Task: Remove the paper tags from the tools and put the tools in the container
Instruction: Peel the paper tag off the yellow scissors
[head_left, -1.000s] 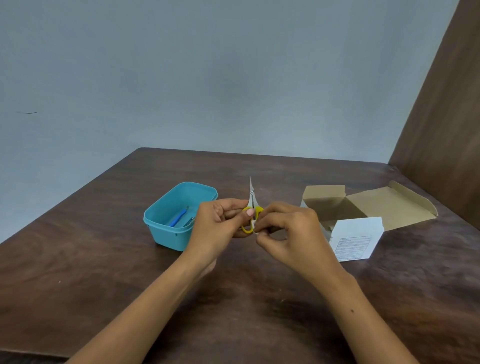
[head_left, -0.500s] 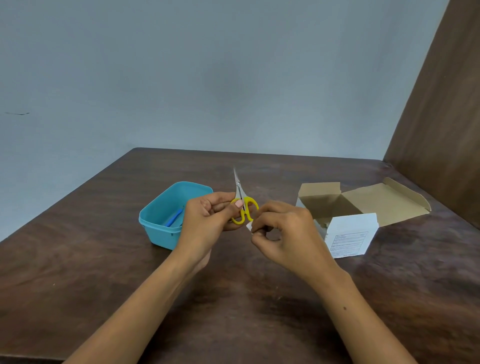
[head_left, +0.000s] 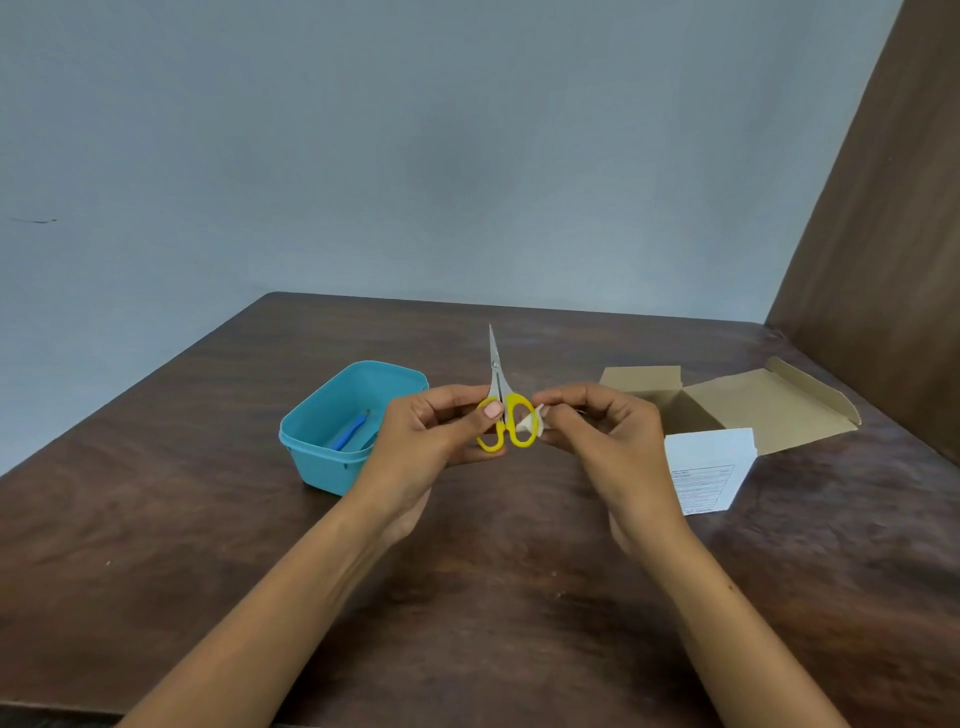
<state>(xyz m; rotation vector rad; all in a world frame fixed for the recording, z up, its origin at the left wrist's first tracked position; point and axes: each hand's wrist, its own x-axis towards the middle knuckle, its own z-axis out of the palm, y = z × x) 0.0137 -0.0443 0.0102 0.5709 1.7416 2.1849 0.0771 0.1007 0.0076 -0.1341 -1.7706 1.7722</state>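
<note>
Since half a second ago I see the scissors (head_left: 503, 400) have swung more upright, and the paper tag (head_left: 531, 422) has been drawn out to the right of the yellow handles.

From the head camera, the wooden table (head_left: 208, 519) fills the lower part of the scene. At left of centre sits the blue container (head_left: 340, 426), open at the top, with a blue tool (head_left: 349, 432) lying inside it. At right lies an opened cardboard box (head_left: 727, 405) with its flaps spread flat, and a white sheet (head_left: 709, 467) with printed lines leans against its near side. A brown panel (head_left: 893, 260) stands at the far right, and a pale wall (head_left: 363, 156) runs behind the table. Nothing lies between the hands and the container; the left hand's knuckles partly cover its right rim.

My left hand (head_left: 436, 441) is closed around the left handle loop of the scissors, thumb pressed on the front, holding them above the table with the closed blades pointing up and away. My right hand (head_left: 602, 431) is curled, its thumb and fingertips pinched on the paper tag just beside the right handle loop. I cannot tell whether the tag is attached to the loop or already free. Both forearms reach in from the near edge.
</note>
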